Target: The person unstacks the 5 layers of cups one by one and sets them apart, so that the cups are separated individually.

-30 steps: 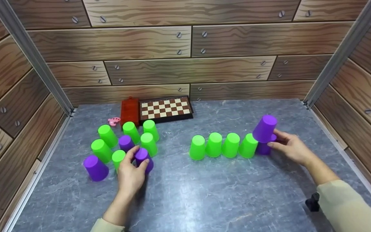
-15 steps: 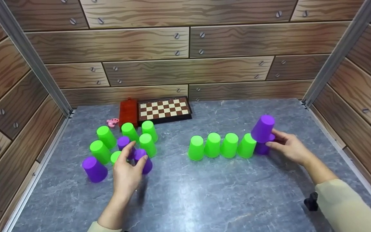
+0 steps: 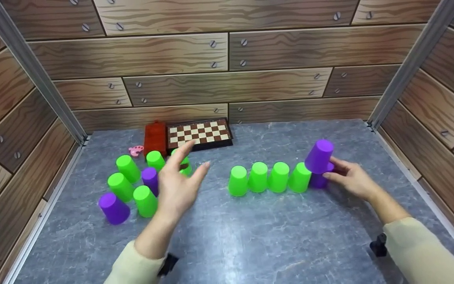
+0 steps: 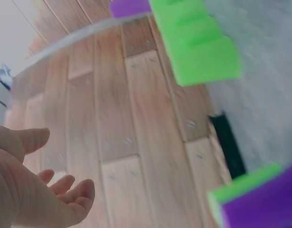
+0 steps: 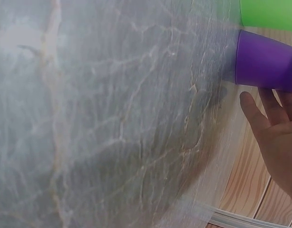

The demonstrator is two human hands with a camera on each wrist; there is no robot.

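In the head view my left hand point(image 3: 177, 189) is raised over the left group of upside-down cups, its thumb and fingers spread, holding nothing. It partly hides that group; a purple cup point(image 3: 150, 180), a green cup point(image 3: 145, 202) and another purple cup point(image 3: 114, 209) show beside it. At the right, my right hand point(image 3: 354, 180) grips a lower purple cup point(image 3: 318, 180) by its right side. A second upside-down purple cup point(image 3: 319, 156) sits on top, between the gripped cup and the end green cup point(image 3: 300, 178). In the right wrist view, fingers point(image 5: 253, 111) lie against the lower purple cup point(image 5: 265, 61).
More upside-down green cups point(image 3: 238, 181) stand in a row left of the gripped cup. A checkered board point(image 3: 199, 134), a red case point(image 3: 155, 138) and a small pink piece point(image 3: 136, 150) lie at the back of the grey table point(image 3: 242, 236). Wood-patterned walls point(image 3: 179, 88) enclose it.
My left hand has let go of the purple cup at the front of the left group and lifted up and to the right, fingers spreading. The right hand and stacked cups stay put.
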